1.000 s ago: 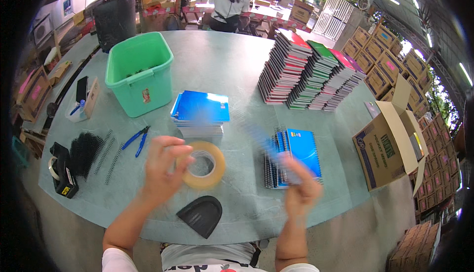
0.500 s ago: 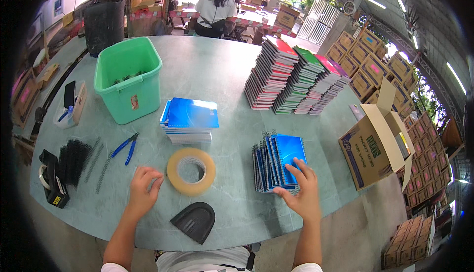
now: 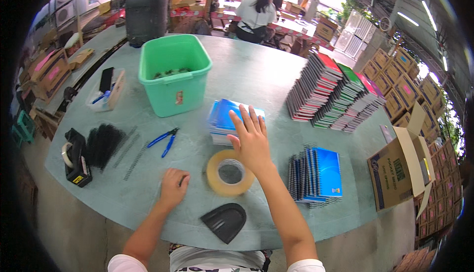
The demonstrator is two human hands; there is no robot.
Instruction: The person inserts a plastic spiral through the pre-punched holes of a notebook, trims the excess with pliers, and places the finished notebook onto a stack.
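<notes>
Notebooks, a short stack with glossy blue covers, lie on the pale green bench just in front of a green plastic tub. The right hand, fingers spread flat, reaches over the stack's near edge; it appears to touch the top cover, though blur leaves contact uncertain, and it grasps nothing. Directly below its wrist lies a tan ring of packing tape. The left hand rests loosely curled on the bench, holding nothing. Blue-handled pliers, black spiral binding coils, a black curved scoop and a second spiral-bound blue stack lie nearby.
</notes>
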